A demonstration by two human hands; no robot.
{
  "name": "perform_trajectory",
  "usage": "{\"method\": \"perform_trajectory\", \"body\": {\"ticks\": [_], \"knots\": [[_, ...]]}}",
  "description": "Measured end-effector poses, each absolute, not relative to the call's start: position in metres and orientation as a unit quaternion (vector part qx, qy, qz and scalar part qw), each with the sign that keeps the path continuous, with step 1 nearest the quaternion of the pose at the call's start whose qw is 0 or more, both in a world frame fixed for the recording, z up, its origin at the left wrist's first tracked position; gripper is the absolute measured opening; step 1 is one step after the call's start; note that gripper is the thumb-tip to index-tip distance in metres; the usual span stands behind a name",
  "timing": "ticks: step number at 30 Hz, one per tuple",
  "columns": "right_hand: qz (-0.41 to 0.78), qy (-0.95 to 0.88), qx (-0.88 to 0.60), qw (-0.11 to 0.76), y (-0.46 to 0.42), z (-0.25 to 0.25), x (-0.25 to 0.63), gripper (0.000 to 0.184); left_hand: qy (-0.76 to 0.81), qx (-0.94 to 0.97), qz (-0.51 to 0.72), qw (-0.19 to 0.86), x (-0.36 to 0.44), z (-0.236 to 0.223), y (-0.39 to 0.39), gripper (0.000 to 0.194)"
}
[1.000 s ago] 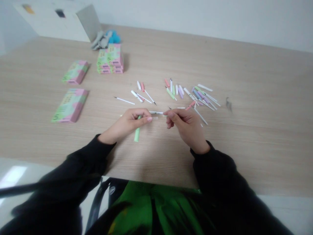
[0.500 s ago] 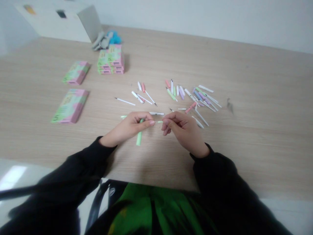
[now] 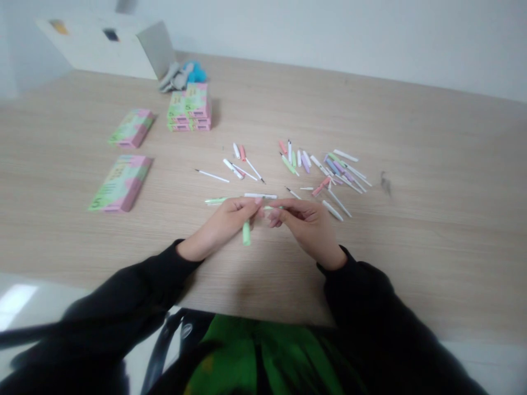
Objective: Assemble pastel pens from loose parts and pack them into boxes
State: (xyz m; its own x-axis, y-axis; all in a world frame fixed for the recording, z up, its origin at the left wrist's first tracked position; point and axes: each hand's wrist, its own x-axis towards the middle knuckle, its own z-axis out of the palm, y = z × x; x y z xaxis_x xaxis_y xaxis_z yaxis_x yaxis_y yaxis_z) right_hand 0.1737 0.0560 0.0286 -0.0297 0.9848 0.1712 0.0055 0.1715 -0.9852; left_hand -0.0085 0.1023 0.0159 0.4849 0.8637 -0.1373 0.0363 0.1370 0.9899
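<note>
My left hand is closed around a light green pen barrel, whose lower end sticks out below the fingers. Between the two hands shows a small pale green pen part, pinched in the fingertips of my right hand. The fingers hide most of it, so I cannot tell if the left thumb also grips it. Just beyond the hands lie a white pen and another green pen piece. A dark-tipped refill lies close to the right fingers.
Loose caps, barrels and refills form a pile at right and a smaller group in the middle. At left are two pink-green boxes, with stacked boxes behind. Gloves lie by a white carton.
My hands have come closer together, and the left has shifted slightly right with the green barrel. The small pale green part is now more covered by fingers. The view has tilted slightly.
</note>
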Motion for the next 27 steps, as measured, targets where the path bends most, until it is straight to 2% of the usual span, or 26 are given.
{"method": "perform_trajectory", "body": {"ticks": [3, 6, 12, 18, 24, 27], "knots": [[0.406, -0.549, -0.455, 0.571, 0.050, 0.033, 0.175, 0.007, 0.427, 0.434, 0.381, 0.696, -0.005, 0.012, 0.104, 0.041], [0.347, -0.596, -0.440, 0.574, 0.040, 0.038, 0.173, 0.005, 0.453, 0.365, 0.424, 0.695, -0.004, 0.014, 0.106, 0.038], [0.210, -0.732, -0.390, 0.518, 0.032, 0.039, 0.161, 0.013, 0.455, 0.381, 0.420, 0.687, -0.003, 0.019, 0.104, 0.041], [0.178, -0.757, -0.386, 0.496, 0.036, 0.031, 0.155, 0.016, 0.442, 0.413, 0.426, 0.673, -0.002, 0.015, 0.100, 0.049], [0.149, -0.735, -0.402, 0.526, 0.044, 0.035, 0.169, 0.026, 0.302, 0.489, 0.306, 0.759, -0.010, 0.020, 0.100, 0.053], [0.156, -0.737, -0.402, 0.521, 0.050, 0.039, 0.178, 0.030, 0.249, 0.566, 0.267, 0.739, -0.014, 0.027, 0.099, 0.048]]}}
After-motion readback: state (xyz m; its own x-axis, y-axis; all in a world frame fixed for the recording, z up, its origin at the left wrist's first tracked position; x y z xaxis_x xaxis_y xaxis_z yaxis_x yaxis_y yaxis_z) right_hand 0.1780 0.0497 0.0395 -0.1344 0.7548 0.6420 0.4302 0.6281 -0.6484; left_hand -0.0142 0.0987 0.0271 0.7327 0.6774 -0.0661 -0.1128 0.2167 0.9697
